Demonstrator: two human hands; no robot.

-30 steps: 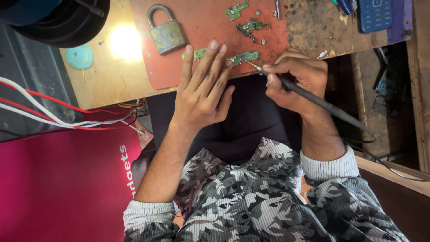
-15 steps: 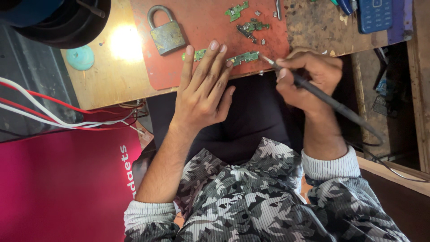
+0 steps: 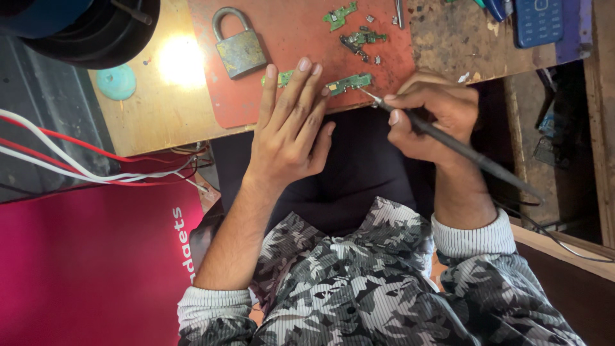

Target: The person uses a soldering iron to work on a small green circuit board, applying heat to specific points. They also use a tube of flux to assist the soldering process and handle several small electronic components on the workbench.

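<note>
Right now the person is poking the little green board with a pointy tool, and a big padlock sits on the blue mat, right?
Not quite: in the head view the padlock sits on a red mat, not blue. The right hand does touch the pointy tool to the little green board.

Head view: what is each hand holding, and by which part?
The right hand holds a soldering iron pen-style by its dark handle, near the tip. The left hand holds nothing; its fingertips press a small green board flat.

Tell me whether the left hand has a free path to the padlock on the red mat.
Probably yes: the left hand lies flat just beside the padlock, with only bare red mat between them.
</note>
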